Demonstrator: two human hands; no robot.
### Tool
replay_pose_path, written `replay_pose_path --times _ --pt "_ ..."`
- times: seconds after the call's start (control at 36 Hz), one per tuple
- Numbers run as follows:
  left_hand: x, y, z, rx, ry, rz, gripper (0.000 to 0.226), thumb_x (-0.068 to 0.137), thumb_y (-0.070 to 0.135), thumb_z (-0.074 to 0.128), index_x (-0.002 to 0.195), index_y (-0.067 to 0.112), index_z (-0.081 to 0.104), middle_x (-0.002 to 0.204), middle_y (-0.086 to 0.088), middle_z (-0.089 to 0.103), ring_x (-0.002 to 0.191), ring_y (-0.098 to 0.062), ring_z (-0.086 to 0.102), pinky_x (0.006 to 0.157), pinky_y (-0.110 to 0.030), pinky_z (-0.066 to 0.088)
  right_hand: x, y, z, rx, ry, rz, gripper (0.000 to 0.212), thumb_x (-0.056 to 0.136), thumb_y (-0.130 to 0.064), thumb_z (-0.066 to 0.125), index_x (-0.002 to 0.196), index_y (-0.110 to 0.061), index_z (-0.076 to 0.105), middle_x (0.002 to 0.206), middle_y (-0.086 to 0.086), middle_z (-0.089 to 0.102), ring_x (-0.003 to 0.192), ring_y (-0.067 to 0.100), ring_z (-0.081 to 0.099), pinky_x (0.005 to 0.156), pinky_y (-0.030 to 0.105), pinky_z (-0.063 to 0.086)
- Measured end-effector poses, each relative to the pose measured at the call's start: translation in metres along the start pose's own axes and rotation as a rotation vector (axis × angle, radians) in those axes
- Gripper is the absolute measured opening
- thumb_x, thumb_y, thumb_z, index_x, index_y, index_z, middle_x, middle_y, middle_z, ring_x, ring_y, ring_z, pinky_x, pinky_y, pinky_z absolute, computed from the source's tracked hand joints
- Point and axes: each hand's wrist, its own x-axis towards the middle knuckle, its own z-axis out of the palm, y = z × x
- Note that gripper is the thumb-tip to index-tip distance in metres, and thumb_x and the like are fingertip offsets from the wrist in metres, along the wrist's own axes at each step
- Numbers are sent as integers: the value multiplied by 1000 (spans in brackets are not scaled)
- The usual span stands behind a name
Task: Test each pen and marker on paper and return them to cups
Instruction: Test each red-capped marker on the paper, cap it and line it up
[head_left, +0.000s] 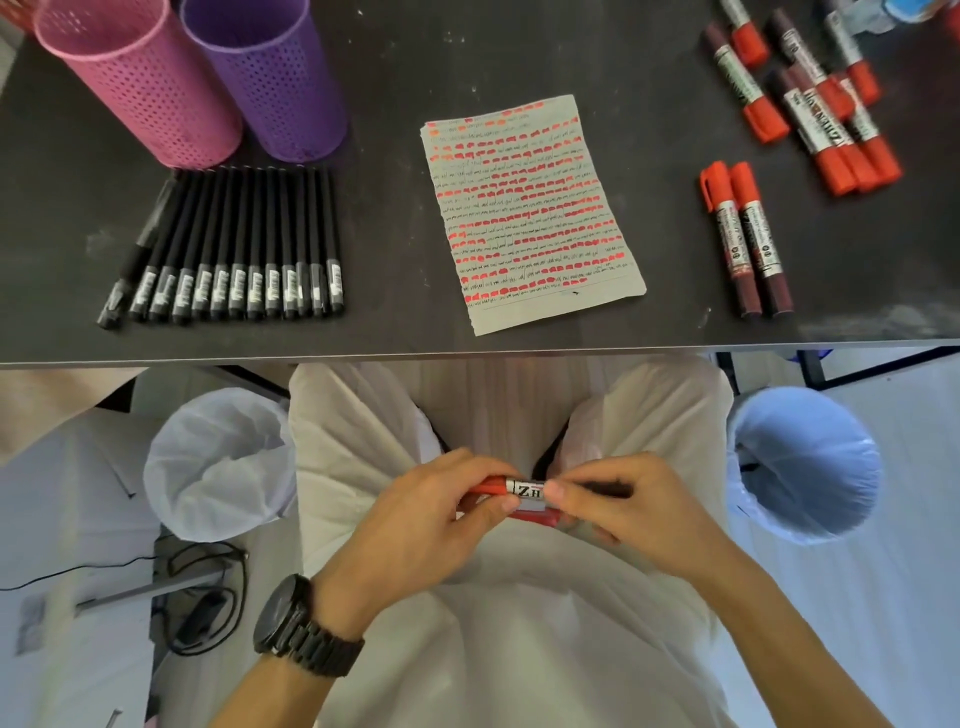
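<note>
Left hand (415, 514): lower centre of frame, over the lap, watch (301, 623) on the wrist; fingers curled round the red end of a marker (527, 489).
Right hand (623, 514): just right of it, thumb and fingers pinching the barrel's dark end.
Marker: held level between both hands, below the table (384, 260) edge, white label facing up. A second red piece shows just beneath it; cap or another marker, cannot tell.
Step in hand (judged): pulling the cap off, or pressing it on; the cap seam is hidden by fingers.
Technique: pull straight along the barrel, no twisting sideways. Keep the tip away from the white clothing. Bring the marker up over the table before marking.
Paper (530, 208): centre of frame, tilted, rows of red dashes and fine scribbles nearly to the bottom. Only a bare strip is left at the lower edge, so make the test mark short.
Cups: pink cup (140, 88) and purple cup (275, 78), upper left, touching; contents not visible.
Black pens (234, 244): a neat row just below the cups.
Red markers: a pair (743, 239) at right, a loose pile (810, 93) at upper right.
Risk: tested and untested markers could get mixed, so return each to a cup at once.
</note>
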Motion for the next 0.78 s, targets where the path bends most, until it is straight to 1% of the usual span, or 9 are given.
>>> replay_pose_path --times 0.08,0.17,0.22,0.31,0.44,0.56,0.61,0.67,0.78 --pt "-1 4 -5 23 -27 -12 34 94 63 46 125 50 51 87 30 54 81 4 55 66 -13 38 1 0 3 -245 -45 -49 24 97 -50 59 90 -34 76 69 -8 67 59 6 55 60 28 44" --pt "-3 8 -19 -108 15 -72 62 83 74 52 139 57 31 96 28 58 77 0 59 62 -16 44 1 -5 13 -146 -64 -81 28 103 -37 55 79 -33 68 61 -4 53 56 7 44 58 29 36" --pt "-9 7 -36 -174 97 -100 75 76 75 62 141 59 29 104 25 61 78 -7 63 66 -19 50 0 -10 20 8 -76 -75 34 102 -36 55 68 -35 63 58 -8 46 55 6 40 56 22 33" --pt "-18 9 -61 -327 233 -94 61 79 60 69 135 50 48 108 11 67 86 -17 67 73 -22 52 -2 -15 31 270 -92 -20 32 94 -41 54 68 -32 71 57 -8 42 55 13 33 51 19 26" --pt "-12 21 -78 -926 433 -66 34 88 38 62 117 20 69 105 -11 68 96 -31 65 81 -35 51 2 -18 52 480 -101 18 45 86 -52 62 91 -11 80 61 -2 36 55 13 25 49 19 22" --pt "10 43 -78 -1221 460 -90 24 90 32 59 75 17 69 81 -6 67 91 -28 66 82 -32 53 7 -28 67 535 -132 8 52 83 -57 62 96 -10 79 62 -4 38 54 12 24 48 17 24" --pt "20 53 -77 -1396 433 -71 40 95 31 53 57 18 55 58 -2 52 64 -25 57 67 -30 50 8 -35 72 529 -124 14 48 90 -55 58 97 -12 79 62 -6 38 53 10 26 48 16 25" --pt "28 60 -78 -1561 370 -40 48 96 31 51 50 21 41 47 4 33 42 -15 32 46 -26 31 7 -40 75 534 -105 7 46 93 -53 54 96 -14 77 63 -6 38 53 10 26 48 17 26" --pt "40 68 -80 -1689 312 -39 52 96 37 47 49 23 27 45 8 17 36 -9 12 36 -24 14 -1 -56 73 612 15 -67 26 95 -47 61 92 -22 67 58 -8 41 45 4 29 43 16 26"
